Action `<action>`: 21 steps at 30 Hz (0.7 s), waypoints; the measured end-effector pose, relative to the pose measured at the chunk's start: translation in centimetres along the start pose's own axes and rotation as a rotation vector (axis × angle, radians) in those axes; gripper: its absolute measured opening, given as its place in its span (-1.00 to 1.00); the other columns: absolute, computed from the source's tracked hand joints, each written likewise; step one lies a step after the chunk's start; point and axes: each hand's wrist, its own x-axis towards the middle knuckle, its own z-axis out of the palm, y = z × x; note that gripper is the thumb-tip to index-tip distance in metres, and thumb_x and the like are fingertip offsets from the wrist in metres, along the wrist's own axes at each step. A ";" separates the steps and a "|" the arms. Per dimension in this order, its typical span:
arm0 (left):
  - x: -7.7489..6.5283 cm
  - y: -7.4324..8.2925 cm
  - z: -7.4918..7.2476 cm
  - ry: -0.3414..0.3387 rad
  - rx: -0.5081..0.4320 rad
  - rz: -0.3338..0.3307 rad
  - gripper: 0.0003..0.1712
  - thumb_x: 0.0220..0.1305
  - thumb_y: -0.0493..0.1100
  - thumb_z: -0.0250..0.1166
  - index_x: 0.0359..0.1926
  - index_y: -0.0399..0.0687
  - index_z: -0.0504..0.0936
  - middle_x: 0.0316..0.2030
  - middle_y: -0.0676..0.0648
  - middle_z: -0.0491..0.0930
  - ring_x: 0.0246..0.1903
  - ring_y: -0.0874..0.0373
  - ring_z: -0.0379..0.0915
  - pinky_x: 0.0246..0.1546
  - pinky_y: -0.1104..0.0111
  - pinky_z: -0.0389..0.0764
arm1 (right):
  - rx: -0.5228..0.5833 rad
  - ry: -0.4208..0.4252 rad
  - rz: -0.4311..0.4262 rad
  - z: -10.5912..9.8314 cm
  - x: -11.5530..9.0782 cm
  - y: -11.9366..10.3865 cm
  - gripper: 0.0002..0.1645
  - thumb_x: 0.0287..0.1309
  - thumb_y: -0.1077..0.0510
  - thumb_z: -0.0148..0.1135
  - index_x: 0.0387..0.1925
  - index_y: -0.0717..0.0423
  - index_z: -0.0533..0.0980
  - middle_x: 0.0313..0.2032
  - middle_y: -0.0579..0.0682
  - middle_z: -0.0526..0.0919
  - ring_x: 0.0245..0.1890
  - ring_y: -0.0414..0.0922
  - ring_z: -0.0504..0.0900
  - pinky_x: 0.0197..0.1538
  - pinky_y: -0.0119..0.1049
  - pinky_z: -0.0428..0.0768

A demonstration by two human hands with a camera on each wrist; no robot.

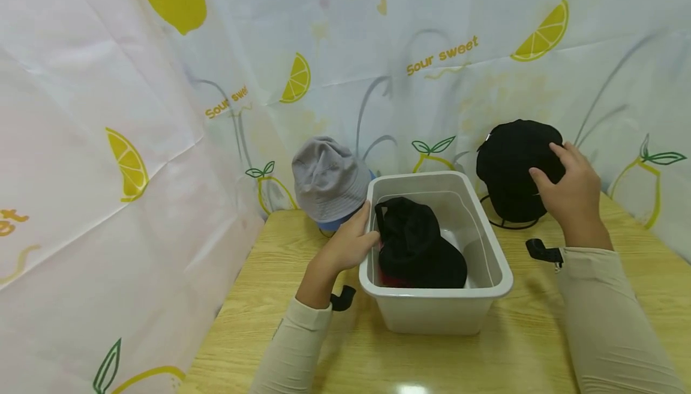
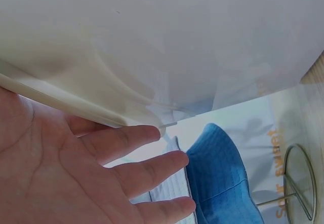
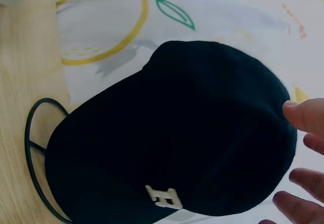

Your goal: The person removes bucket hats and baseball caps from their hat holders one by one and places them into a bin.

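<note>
My left hand [image 1: 348, 241] holds the left rim of a white plastic bin [image 1: 434, 310]; the left wrist view shows several fingers [image 2: 152, 176] stretched out along its outer side. In the bin lies a black baseball cap [image 1: 412, 244], with something red partly hidden beneath it. My right hand [image 1: 574, 184] is at the right side of another black baseball cap [image 1: 518, 154], thumb and fingers spread at its crown. That cap bears a light letter on its front and sits on a black wire stand [image 3: 30, 148].
Left of the bin, a grey bucket hat [image 1: 329, 178] sits over a blue bucket hat [image 2: 217, 178] near a metal wire stand [image 2: 298, 183]. All stand on a wooden table [image 1: 254, 298]. A lemon-print curtain [image 1: 345, 40] hangs close behind and on the left.
</note>
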 end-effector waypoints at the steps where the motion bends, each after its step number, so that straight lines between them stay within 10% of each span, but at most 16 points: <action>1: 0.0 0.0 0.0 0.001 0.003 0.004 0.00 0.34 -0.07 -0.02 0.68 0.12 -0.30 0.67 -0.04 -0.12 0.43 -0.11 0.28 0.23 0.03 0.57 | 0.002 -0.003 0.009 0.1 0.0 0.2 -0.19 0.48 0.01 0.14 0.61 0.12 0.14 0.62 0.26 0.01 0.60 0.30 -0.01 0.55 0.32 0.00; 21: 0.1 -0.3 0.0 -0.003 -0.007 0.010 -0.01 0.36 -0.06 -0.02 0.65 0.33 -0.34 0.65 0.16 -0.14 0.45 -0.10 0.26 0.26 0.06 0.55 | -0.006 0.088 0.057 1.8 0.4 1.7 -0.27 0.45 0.06 0.20 0.55 0.08 0.28 0.51 0.33 0.25 0.52 0.33 0.16 0.53 0.33 0.04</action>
